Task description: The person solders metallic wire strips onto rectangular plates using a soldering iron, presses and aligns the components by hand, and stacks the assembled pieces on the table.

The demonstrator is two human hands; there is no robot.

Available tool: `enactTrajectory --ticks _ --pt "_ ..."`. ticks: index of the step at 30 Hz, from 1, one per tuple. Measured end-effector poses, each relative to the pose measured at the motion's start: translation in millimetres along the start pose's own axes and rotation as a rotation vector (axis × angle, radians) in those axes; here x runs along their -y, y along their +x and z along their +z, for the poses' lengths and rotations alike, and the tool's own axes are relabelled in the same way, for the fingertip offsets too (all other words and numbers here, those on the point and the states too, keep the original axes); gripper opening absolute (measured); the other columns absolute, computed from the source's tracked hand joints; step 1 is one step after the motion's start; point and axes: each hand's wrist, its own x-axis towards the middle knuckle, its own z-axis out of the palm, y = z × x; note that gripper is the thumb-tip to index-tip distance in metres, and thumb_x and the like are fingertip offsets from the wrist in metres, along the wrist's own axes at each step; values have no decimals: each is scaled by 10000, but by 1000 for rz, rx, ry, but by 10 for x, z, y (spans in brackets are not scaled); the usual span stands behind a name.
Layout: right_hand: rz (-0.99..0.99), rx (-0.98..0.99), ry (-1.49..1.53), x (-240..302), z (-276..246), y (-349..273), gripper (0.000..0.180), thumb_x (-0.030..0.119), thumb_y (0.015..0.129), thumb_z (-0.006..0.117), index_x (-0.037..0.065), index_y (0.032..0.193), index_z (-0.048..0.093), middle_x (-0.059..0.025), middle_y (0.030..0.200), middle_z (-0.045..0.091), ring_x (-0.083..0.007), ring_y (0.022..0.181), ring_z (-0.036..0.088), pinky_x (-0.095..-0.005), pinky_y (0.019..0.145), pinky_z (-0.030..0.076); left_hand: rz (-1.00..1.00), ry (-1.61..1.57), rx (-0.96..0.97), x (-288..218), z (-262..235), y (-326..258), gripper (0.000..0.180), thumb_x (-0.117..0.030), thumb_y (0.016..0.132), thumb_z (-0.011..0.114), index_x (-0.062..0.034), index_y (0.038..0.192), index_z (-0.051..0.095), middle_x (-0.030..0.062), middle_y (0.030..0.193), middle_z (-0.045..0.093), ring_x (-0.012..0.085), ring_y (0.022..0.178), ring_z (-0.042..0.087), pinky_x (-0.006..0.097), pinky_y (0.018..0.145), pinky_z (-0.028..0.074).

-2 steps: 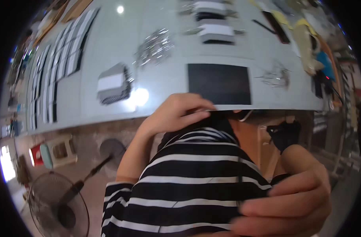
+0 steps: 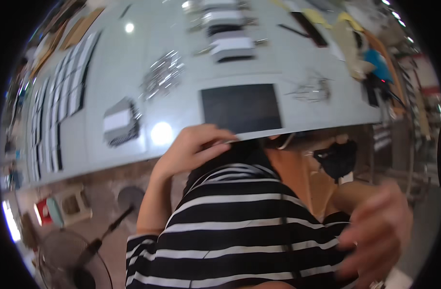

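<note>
My left hand [image 2: 194, 147] lies bent at the front edge of the grey table [image 2: 133, 82], its fingertips against the dark top of my black-and-white striped shirt [image 2: 240, 226]. Just beyond the fingers a dark rectangular mat [image 2: 242, 107] lies on the table. Whether the fingers hold anything is unclear. At the lower right my right hand [image 2: 379, 231] is blurred, with its fingers bent against the side of the shirt. Its grip cannot be made out.
The table carries a striped stack [image 2: 120, 123], a heap of shiny metal parts [image 2: 162, 74], a wire piece [image 2: 309, 89], rows of dark and white cards [image 2: 61, 101] on the left and stacks [image 2: 230, 45] farther back. A fan [image 2: 66, 260] stands on the floor lower left.
My right hand has lifted a little and turned blurry with motion. My left fingers have stretched out toward the table edge.
</note>
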Motion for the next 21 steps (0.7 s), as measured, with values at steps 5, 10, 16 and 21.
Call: enactTrajectory --ticks 5,10,16,21 --pt "1112 -1009 -372 -46 -1190 -1314 231 170 971 606 -19 1102 588 -10 746 529 -67 645 493 -199 552 375 -43 -34 -92 -18 131 4 236 -67 834 703 -77 1070 716 34 681 530 126 590 478 266 551 377" --pt "1132 -1389 -535 -580 -2471 -2258 825 385 813 801 -73 1360 387 -18 693 492 -71 562 454 -215 467 359 -124 -56 -119 -20 115 -47 238 -12 819 714 -32 1056 716 -14 688 504 70 627 448 222 563 351" --pt "1174 -1422 -1014 -1126 -3427 -2668 731 579 704 800 1 1122 642 -80 853 660 -141 540 550 -263 413 396 -144 -92 -145 -52 94 -14 236 -3 824 708 -12 1060 711 -17 711 521 65 640 452 215 582 356" --pt "1042 -1391 -875 -1119 -3421 -2542 293 304 859 738 18 904 698 -29 645 623 -73 445 485 -223 383 337 -122 -95 -169 -38 63 -22 236 -24 843 706 -17 1079 705 -11 720 556 46 626 478 202 557 377"
